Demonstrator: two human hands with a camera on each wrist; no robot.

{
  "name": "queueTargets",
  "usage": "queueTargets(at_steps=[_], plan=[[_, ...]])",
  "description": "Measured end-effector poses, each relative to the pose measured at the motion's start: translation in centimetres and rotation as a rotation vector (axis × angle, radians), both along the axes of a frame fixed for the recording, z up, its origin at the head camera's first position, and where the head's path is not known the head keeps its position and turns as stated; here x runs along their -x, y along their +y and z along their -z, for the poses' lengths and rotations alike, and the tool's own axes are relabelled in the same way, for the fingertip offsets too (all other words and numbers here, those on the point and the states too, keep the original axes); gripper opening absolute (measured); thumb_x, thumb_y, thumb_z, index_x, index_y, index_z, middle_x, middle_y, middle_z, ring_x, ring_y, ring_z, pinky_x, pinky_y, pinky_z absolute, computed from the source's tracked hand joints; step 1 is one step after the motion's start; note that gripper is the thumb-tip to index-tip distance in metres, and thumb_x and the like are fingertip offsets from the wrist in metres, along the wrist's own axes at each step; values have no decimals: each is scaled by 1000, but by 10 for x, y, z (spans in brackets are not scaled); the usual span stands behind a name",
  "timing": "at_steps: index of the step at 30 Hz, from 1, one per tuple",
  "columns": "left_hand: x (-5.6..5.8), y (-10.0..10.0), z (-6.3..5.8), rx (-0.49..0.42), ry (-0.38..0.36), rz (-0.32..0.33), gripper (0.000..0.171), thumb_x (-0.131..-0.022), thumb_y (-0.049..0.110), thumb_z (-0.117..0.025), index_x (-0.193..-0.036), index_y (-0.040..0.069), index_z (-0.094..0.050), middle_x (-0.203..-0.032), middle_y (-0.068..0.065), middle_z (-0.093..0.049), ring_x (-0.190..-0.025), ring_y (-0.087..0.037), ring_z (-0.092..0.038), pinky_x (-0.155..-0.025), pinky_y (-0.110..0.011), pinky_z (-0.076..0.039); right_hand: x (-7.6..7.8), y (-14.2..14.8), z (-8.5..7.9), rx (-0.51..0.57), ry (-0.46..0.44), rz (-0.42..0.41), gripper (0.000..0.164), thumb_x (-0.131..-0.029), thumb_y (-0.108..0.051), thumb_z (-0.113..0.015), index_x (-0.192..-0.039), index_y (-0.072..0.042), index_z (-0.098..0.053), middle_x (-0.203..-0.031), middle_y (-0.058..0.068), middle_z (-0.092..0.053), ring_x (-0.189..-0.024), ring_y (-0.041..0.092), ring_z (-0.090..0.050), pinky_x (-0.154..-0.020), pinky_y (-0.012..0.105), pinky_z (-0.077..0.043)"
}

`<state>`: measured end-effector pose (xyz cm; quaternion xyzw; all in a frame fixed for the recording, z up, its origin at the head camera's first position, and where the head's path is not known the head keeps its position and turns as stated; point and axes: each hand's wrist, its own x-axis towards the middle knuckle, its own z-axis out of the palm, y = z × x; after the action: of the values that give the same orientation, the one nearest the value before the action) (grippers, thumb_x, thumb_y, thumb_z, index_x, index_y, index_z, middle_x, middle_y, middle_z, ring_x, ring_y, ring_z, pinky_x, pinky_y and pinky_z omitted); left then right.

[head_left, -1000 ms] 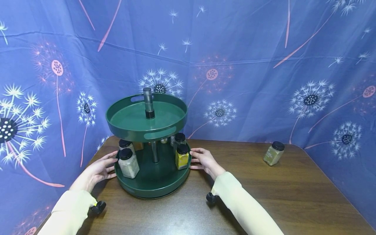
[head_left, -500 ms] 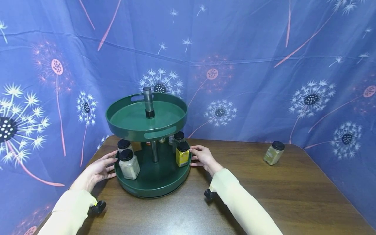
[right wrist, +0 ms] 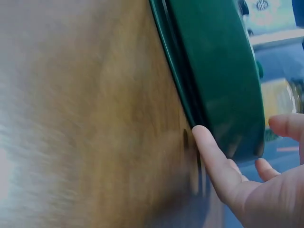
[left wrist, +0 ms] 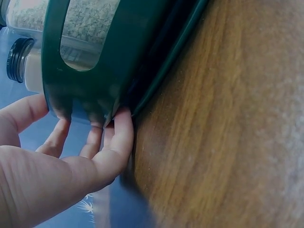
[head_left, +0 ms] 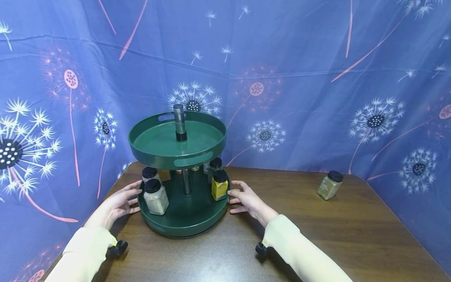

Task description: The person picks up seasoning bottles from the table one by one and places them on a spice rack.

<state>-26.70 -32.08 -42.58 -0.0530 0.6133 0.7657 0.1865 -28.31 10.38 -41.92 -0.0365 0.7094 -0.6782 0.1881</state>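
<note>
A green two-tier turntable (head_left: 190,221) stands on the table, with several black-lidded jars on its lower tier. My left hand (head_left: 119,201) touches that tier's left wall with spread fingertips, beside a jar of pale flakes (head_left: 156,201). In the left wrist view, the fingers (left wrist: 121,135) rest against the green wall below an oval handle slot. On the opposite side is my right hand (head_left: 251,201), fingers spread at the lower rim near a yellow-labelled jar (head_left: 220,190). In the right wrist view, one fingertip meets the tray's bottom edge. Neither hand grips a jar.
The upper tier (head_left: 201,137) sits on a metal post (head_left: 179,121) and hides part of the jars behind. A jar with greenish contents (head_left: 328,187) stands at the right on the wooden table (head_left: 282,188). A blue dandelion-print cloth (head_left: 282,78) hangs behind.
The lower tier turned slightly: the flake jar shifted right and the yellow-labelled jar went back a little. My right hand then slid slightly toward the front. My left hand stayed nearly still.
</note>
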Motion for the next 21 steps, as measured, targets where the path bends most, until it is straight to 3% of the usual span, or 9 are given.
queueTargets(at_steps=[8, 21], plan=[[-1, 1, -2, -8, -1, 3, 28, -98, 17, -47, -119, 36, -44, -98, 12, -57, -94, -9, -55, -83, -37, -45, -17, -3, 0, 20, -8, -41, 66, -91, -13, -57, -146, -14, -19, -126, 19, -43, -90, 28, -55, -71, 47, -55], [0, -1, 0, -17, 1, 16, 25, -99, 17, -45, -113, 37, -44, -97, 12, -59, -93, -9, -57, -83, -36, -46, -13, -2, 4, 56, -8, -43, 66, -91, -11, -59, -145, -14, -22, -116, 17, -47, -87, 26, -56, -74, 47, -54]])
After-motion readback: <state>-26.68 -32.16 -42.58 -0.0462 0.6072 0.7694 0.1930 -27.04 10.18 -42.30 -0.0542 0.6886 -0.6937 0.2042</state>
